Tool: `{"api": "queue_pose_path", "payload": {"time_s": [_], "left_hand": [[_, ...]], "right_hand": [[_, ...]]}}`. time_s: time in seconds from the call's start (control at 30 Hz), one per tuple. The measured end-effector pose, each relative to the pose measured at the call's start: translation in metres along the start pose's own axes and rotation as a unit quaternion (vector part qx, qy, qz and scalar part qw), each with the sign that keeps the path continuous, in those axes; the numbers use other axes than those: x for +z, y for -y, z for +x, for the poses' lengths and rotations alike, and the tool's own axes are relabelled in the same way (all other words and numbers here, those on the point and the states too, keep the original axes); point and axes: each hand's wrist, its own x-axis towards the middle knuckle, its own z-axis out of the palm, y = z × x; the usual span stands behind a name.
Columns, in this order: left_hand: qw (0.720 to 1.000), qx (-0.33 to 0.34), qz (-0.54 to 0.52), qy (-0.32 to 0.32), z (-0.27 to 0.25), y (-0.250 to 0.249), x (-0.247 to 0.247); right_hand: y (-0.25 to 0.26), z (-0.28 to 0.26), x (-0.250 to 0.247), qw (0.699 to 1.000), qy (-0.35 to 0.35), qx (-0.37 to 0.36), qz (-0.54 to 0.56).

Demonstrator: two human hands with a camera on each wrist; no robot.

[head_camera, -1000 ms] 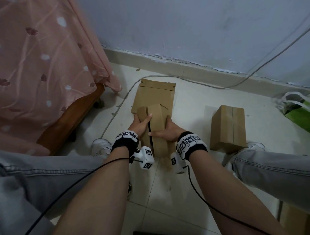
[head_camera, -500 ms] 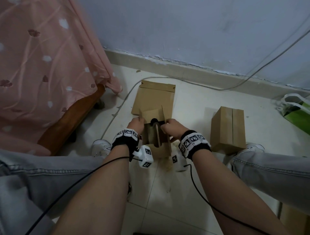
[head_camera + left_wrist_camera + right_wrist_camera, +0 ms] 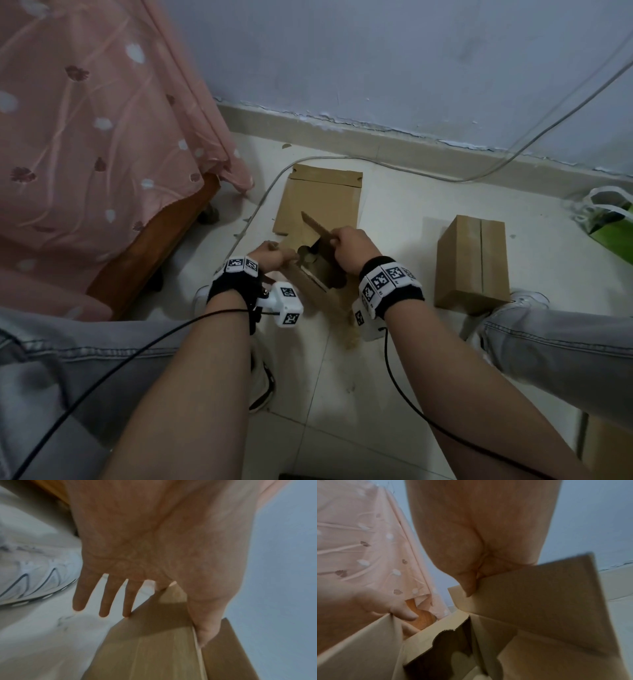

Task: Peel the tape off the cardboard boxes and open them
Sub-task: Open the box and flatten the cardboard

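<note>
On the floor, between the person's feet, the open box stands with its flaps spread. The left hand pinches the left flap between thumb and forefinger, its other fingers straight; the right hand grips the right flap. A shut box sits near the floor's right side.

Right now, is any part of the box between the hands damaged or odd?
Yes. The inner flap of the box has a ragged, torn edge in the right wrist view. The right hand holds another flap, which looks intact.
</note>
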Motion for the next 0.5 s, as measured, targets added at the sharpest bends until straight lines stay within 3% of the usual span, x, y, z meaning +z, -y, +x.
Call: {"api": "queue_pose_path", "payload": {"time_s": [0.1,0.27,0.5], "left_hand": [[0.993,0.021,0.115,-0.034,-0.008,-0.017,-0.02],[0.981,0.063,0.176,-0.057,-0.01,-0.043,-0.015],[0.963,-0.007,0.248,-0.101,-0.004,-0.008,0.031]], "right_hand": [[-0.001,0.006,-0.01,1.0,-0.016,-0.009,-0.01],[-0.004,0.009,-0.017,0.998,-0.016,-0.056,0.002],[-0.007,0.004,-0.003,0.991,-0.007,-0.126,-0.034]]}}
